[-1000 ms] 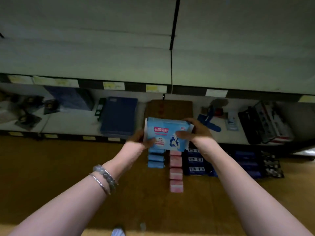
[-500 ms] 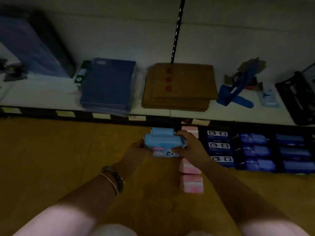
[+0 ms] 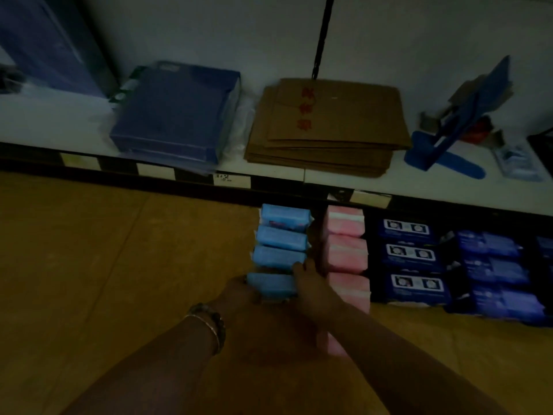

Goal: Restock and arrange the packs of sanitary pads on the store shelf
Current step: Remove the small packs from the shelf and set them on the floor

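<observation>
- While both hands close on it, the light-blue pack (image 3: 270, 284) stands at the near end of a row of three matching blue packs (image 3: 281, 238) on the brown wooden shelf (image 3: 119, 250). Whether it touches the pack behind it cannot be told in the dim light.
- The left hand (image 3: 239, 290) has its grip wrapped round the pack's left end. Two bracelets (image 3: 209, 324) sit on that wrist.
- The right hand (image 3: 311, 287) has its grip curled round the pack's right end, with one fingertip reaching up to the next blue pack.
- Just right of the blue row runs a row of pink packs (image 3: 347, 250). The right forearm crosses over its nearest pack.
- Further right lie dark-blue packs (image 3: 413, 265) with white printed panels, then another group of dark-blue packs (image 3: 496, 271).
- Above and behind, a white shelf (image 3: 45, 121) with a black label strip (image 3: 230, 178) along its front edge carries several things:
  - a stack of blue boxes (image 3: 176, 115);
  - a pile of brown envelopes (image 3: 329, 124) with red printing;
  - a blue plastic tool (image 3: 449, 145) near the right edge.
</observation>
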{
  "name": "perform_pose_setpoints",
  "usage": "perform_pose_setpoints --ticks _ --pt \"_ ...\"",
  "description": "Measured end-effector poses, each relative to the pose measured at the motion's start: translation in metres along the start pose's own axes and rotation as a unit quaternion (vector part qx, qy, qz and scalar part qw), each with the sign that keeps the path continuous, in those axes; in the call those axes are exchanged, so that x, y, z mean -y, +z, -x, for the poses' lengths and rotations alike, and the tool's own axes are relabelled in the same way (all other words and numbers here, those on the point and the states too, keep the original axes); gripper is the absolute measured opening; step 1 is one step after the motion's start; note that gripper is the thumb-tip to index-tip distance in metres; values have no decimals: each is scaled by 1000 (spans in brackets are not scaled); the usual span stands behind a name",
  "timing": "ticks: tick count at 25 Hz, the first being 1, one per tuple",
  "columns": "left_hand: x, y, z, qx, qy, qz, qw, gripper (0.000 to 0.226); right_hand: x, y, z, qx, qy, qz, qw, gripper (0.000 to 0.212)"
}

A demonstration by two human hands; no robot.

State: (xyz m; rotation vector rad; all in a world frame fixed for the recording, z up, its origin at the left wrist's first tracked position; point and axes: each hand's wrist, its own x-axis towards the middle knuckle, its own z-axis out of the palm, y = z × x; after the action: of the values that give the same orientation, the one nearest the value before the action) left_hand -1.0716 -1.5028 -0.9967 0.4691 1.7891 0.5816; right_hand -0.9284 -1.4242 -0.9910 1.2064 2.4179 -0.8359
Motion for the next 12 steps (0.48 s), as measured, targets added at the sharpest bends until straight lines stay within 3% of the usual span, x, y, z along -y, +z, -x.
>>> perform_pose_setpoints --ticks 9,12 --pt "14 12 -21 -37 55 31 997 16 0 29 -17 -16 59 11 998 41" --pt "11 16 -24 -41 55 52 996 24 -2 28 -18 -26 59 3 998 47"
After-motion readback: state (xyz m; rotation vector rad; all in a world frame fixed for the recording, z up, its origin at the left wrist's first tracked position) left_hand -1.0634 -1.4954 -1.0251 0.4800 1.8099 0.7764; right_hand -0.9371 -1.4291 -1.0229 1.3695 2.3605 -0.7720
